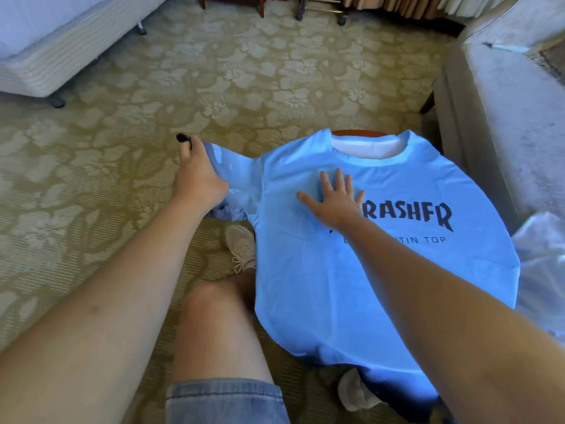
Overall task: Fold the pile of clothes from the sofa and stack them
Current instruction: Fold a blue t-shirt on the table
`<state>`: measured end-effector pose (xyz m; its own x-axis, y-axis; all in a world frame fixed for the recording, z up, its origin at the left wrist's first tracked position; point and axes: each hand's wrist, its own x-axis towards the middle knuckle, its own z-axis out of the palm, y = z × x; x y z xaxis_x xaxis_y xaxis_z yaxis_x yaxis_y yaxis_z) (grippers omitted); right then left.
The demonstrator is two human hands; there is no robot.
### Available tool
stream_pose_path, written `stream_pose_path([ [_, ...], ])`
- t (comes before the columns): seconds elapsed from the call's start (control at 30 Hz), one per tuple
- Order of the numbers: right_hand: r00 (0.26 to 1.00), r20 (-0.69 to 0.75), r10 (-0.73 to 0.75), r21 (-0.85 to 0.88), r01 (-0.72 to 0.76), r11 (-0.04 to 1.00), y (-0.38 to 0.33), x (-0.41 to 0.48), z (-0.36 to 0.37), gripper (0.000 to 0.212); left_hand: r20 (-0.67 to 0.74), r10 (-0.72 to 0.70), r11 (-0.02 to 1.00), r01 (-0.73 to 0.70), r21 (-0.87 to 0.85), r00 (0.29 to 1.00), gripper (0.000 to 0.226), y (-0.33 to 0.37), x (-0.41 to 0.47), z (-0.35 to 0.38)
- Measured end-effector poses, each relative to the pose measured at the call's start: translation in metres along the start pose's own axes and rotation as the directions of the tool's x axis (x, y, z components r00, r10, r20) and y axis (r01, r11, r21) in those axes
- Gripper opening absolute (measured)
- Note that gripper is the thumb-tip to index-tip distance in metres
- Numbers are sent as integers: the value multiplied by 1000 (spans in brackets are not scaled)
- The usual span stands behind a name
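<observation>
While my right hand (334, 201) presses flat, fingers spread, on the blue shirt (382, 270) (chest up), my left hand (198, 175) grips its sleeve (227, 166).

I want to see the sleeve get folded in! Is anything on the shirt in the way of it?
Only the person's own right hand, pressed flat on the chest of the shirt near that side. The left hand grips the sleeve out to the side; nothing else lies on the shirt.
</observation>
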<state>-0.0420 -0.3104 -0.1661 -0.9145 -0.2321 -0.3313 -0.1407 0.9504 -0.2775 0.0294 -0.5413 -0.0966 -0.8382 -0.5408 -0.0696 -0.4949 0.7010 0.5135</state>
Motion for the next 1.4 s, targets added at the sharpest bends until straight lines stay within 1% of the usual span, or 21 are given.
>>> stream_pose_path([
  [0.07,998,-58,4,-25,-5,1000,21,-16,-3,87,-9,57,998,-57,42,998,86,15,-6,-3],
  [0.17,982,-181,53,-95,-71,993,63,-39,-10,82,44,151,983,-155,100,988,88,42,-15,4],
  [0.2,979,-188,77,-112,-99,989,77,-45,-11,81,75,170,977,-178,121,983,88,52,-18,9],
  [0.27,981,-152,121,-119,-139,983,97,-53,-8,80,170,218,958,-244,151,961,91,74,-29,21],
  [0.3,981,-139,133,-117,-150,982,104,-56,-3,80,226,267,947,-298,119,937,96,84,-36,29],
  [0.37,978,-155,137,-123,-157,980,111,-58,6,78,290,373,925,-378,-41,881,116,99,-56,49],
  [0.4,976,-166,137,-120,-158,980,111,-56,8,77,282,402,915,-390,-101,871,123,103,-67,62],
  [0.43,976,-165,141,-112,-161,981,110,-54,9,77,265,416,909,-405,-98,870,123,105,-80,78],
  [0.5,980,-144,137,-101,-153,983,108,-53,7,78,266,394,905,-421,52,880,113,101,-102,110],
  [0.6,991,-96,96,-43,-100,994,117,-53,-3,77,332,231,908,-325,265,915,95,82,-113,142],
  [0.67,982,-155,106,-31,-112,993,137,-59,-8,74,326,224,878,-336,342,918,90,70,-109,150],
  [0.7,974,-188,128,-53,-140,989,149,-63,-9,73,321,245,865,-355,354,915,90,67,-106,150],
  [0.8,963,-188,191,-97,-212,972,169,-77,-3,77,322,293,840,-404,362,900,92,63,-92,150],
  [1.0,953,-188,237,-64,-253,965,139,-73,6,77,345,318,800,-445,402,883,87,48,-72,142],
  [1.17,960,-159,232,-31,-240,970,120,-79,14,76,385,281,786,-441,434,879,86,36,-70,129],
  [1.27,967,-147,210,-33,-217,976,115,-88,18,76,432,245,780,-441,444,868,85,32,-74,121],
  [1.4,975,-127,185,14,-184,983,119,-95,13,75,475,188,796,-417,439,860,85,35,-76,112],
])
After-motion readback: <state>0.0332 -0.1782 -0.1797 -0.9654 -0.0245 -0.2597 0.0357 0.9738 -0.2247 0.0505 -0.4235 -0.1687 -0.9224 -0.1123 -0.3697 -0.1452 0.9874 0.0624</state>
